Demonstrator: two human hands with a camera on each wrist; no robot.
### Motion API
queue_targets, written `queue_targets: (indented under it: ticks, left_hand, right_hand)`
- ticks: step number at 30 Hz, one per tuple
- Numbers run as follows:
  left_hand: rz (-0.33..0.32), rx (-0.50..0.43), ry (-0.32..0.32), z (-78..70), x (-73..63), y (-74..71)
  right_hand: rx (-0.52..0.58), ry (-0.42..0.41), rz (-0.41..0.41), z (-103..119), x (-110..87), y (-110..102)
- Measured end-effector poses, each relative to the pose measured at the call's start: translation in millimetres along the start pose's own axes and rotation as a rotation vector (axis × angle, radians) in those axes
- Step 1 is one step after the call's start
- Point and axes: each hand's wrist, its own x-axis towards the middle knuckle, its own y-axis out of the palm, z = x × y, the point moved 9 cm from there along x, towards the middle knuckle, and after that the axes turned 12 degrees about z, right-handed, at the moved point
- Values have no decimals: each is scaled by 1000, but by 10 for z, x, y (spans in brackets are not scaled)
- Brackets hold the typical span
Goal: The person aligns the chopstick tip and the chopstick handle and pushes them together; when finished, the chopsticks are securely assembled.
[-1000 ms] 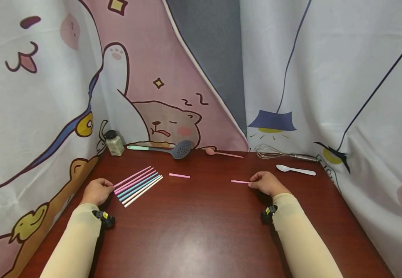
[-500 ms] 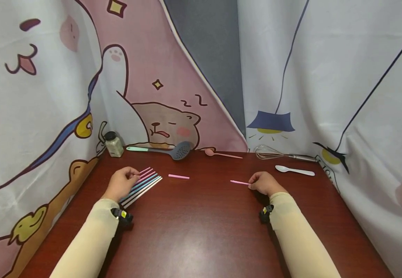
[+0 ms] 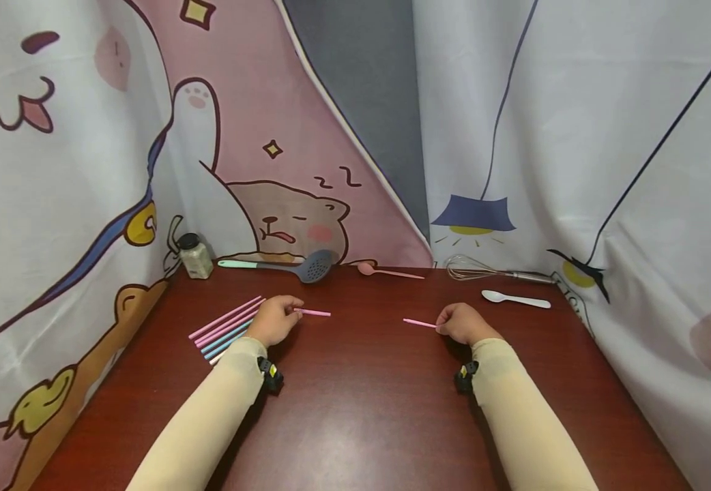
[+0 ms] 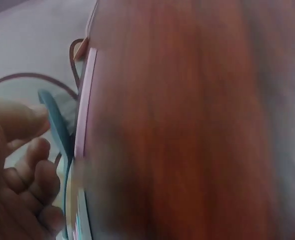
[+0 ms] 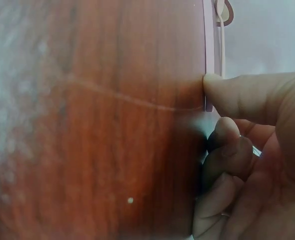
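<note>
My left hand [image 3: 274, 320] is at the left end of a short pink straw [image 3: 315, 313] lying on the table. In the left wrist view the thumb and fingers stand apart, beside that pink straw [image 4: 86, 100], with no grip visible. Across the table my right hand [image 3: 466, 324] pinches the right end of another short pink straw [image 3: 418, 322]. Its thumb covers the end of the pink straw [image 5: 208, 50] in the right wrist view. Long pink straws [image 3: 226, 318] and blue straws [image 3: 225, 341] lie slanted at the left, partly behind my left hand and sleeve; the white ones are mostly hidden.
Along the back edge lie a jar [image 3: 196, 257] with a black lid, a grey skimmer [image 3: 315, 267], a pink spoon [image 3: 389, 271] and a whisk [image 3: 497, 271]. A white spoon [image 3: 515, 299] is at the right. Printed curtains surround the table [image 3: 361, 395].
My left hand has left the far end of the long straws and moved right, over them, to the short pink straw. The right hand keeps its pinch, nearly still.
</note>
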Motion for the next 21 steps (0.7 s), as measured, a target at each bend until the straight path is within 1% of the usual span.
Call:
queue_targets:
  ticks: [3,5,7,9,12,16,21]
  left_hand:
    - [56,55,-42,-25,95,97]
    - [88,107,-76,-20,141,135]
    - [107,150,-114,-5,166,151]
    - [103,185,-141,9,182,142]
    - [87,225,-138,0,195,129]
    - [78,249,-124,-34,205,124]
    - [86,267,-129,-73,194,138]
  right_hand:
    - [-14,5,3,-13,19,12]
    - [-21,3,5,-17,31,20]
    - [-17,3,10,-22,40,36]
    - [-2,0,13,-25,38,44]
    - [14,9,16,-26,23,44]
    - [25,19,17,-25,-7,24]
    - [35,11,14,-24,-39,10]
